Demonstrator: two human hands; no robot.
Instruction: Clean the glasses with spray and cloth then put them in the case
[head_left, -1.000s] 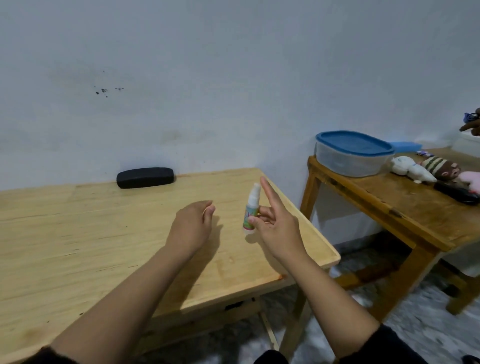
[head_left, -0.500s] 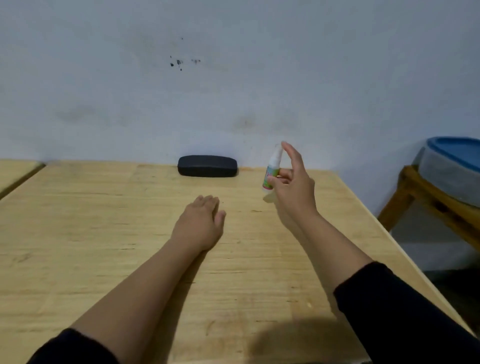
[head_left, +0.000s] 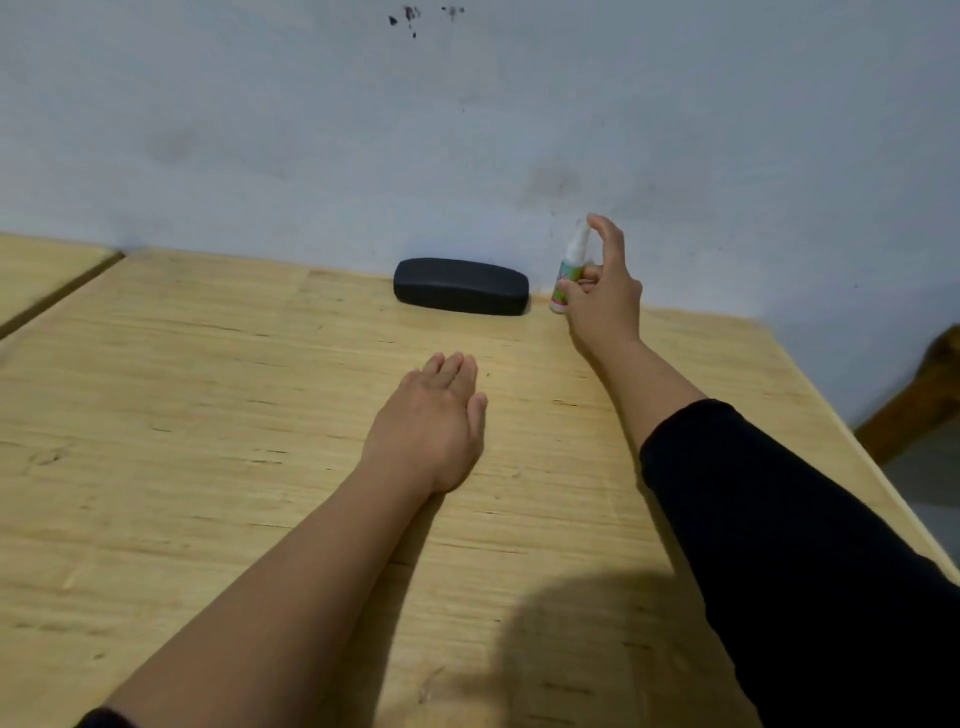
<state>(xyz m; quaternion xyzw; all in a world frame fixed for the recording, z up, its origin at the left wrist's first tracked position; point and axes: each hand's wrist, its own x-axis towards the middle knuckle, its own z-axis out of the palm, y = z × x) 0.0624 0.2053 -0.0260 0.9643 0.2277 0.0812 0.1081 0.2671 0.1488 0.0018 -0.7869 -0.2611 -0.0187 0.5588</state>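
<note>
While the left hand (head_left: 431, 415) lies flat on the table (head_left: 208, 415), the right hand (head_left: 602, 296) grips the spray bottle (head_left: 569, 270).

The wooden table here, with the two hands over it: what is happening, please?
A person holds a small white spray bottle with a green label in the right hand, index finger up beside the nozzle, at the far edge of the light wooden table near the wall. Just left of the bottle lies a closed black oblong glasses case. The left hand rests flat and open on the table, holding nothing. No glasses or cloth are in view.
</note>
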